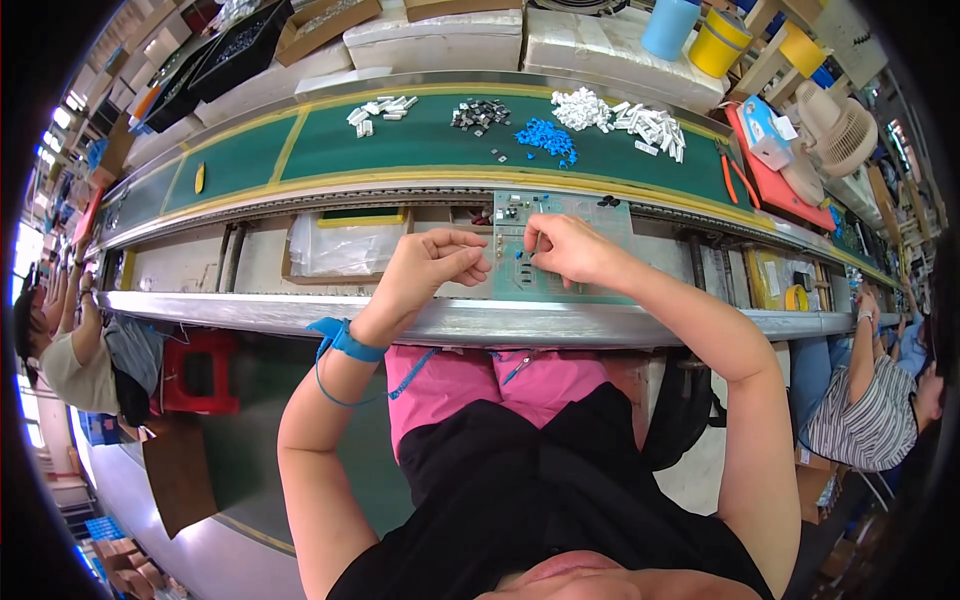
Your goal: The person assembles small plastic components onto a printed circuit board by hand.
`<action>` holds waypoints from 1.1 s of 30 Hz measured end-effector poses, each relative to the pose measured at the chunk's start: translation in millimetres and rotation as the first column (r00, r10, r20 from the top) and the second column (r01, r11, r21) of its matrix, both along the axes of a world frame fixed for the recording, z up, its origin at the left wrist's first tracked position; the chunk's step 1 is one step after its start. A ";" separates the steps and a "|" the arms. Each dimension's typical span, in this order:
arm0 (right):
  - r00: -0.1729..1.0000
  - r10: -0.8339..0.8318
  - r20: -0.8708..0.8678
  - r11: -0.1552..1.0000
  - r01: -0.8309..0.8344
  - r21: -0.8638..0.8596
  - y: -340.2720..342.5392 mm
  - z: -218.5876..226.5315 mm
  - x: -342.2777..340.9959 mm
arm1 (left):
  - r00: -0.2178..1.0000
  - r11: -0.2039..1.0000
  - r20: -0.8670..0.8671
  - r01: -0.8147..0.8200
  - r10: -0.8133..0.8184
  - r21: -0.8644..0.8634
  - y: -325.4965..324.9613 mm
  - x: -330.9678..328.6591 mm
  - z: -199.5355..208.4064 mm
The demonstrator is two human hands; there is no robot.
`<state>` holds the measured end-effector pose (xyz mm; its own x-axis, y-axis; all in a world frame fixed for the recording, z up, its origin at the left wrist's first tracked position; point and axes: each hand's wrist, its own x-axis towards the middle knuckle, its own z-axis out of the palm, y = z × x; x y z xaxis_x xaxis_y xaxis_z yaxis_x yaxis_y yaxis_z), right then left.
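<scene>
A pale green circuit board (590, 215) lies on the metal rail in front of me. My right hand (570, 250) rests on its middle, fingertips pinched down at a small part on the board. My left hand (432, 265) hovers just left of the board's edge, fingers curled together around what looks like a few tiny components. A blue strap (345, 340) with a coiled cord wraps my left wrist.
Beyond the board runs a green belt (330, 150) carrying piles of white parts (620, 118), blue parts (547, 138), dark parts (480, 113) and more white pieces (380, 108). Orange-handled cutters (728, 175) lie at right. Seated workers are at far left (80, 350) and right (880, 400).
</scene>
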<state>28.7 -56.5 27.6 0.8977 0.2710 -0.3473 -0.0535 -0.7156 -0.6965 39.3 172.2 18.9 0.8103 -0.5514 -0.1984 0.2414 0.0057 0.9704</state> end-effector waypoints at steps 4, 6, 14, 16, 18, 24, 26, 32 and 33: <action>0.995 0.050 0.083 0.999 -0.049 -0.025 -3.6 5.8 2.5 | 0.999 1.000 -0.035 -0.028 0.028 -0.002 2.9 0.4 -3.7; 0.980 -0.002 0.197 1.000 0.003 -0.004 -11.9 12.7 10.4 | 0.999 0.999 -0.033 -0.040 0.039 -0.007 4.9 -0.3 -3.5; 0.671 0.207 0.711 0.888 0.176 -0.425 -56.4 -23.1 59.7 | 0.998 0.996 0.012 -0.069 0.068 0.063 -3.5 -0.2 -4.7; 0.662 0.266 0.701 0.863 0.161 -0.479 -60.4 -26.9 66.3 | 0.995 0.995 0.040 -0.095 0.094 0.032 -5.0 0.1 -8.9; 0.651 0.323 0.687 0.835 0.146 -0.531 -61.2 -28.0 71.7 | 0.966 0.977 0.248 -0.126 0.080 0.174 -5.2 0.6 -13.0; 0.608 0.450 0.653 0.796 0.059 -0.603 -67.1 -26.7 74.9 | 0.838 0.911 0.546 -0.211 -0.017 0.353 -20.7 -7.7 -7.2; 0.542 0.419 0.728 0.834 0.088 -0.545 -67.1 -28.8 74.3 | 0.784 0.900 0.616 -0.210 -0.080 0.383 -27.6 -9.6 -6.7; 0.730 0.016 0.683 0.992 0.076 -0.104 -59.0 -15.4 59.0 | 0.573 0.858 0.781 -0.243 -0.249 0.452 -39.3 -9.2 -16.7; 0.732 0.012 0.681 0.992 0.078 -0.101 -57.2 -12.7 55.9 | 0.570 0.838 0.774 -0.253 -0.275 0.484 -40.3 -9.9 -17.6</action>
<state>84.6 -113.8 14.9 0.9133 0.2355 0.3324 0.3768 -0.7985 -0.4695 29.4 131.9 1.4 0.7564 -0.5912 0.2800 -0.6226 -0.5194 0.5853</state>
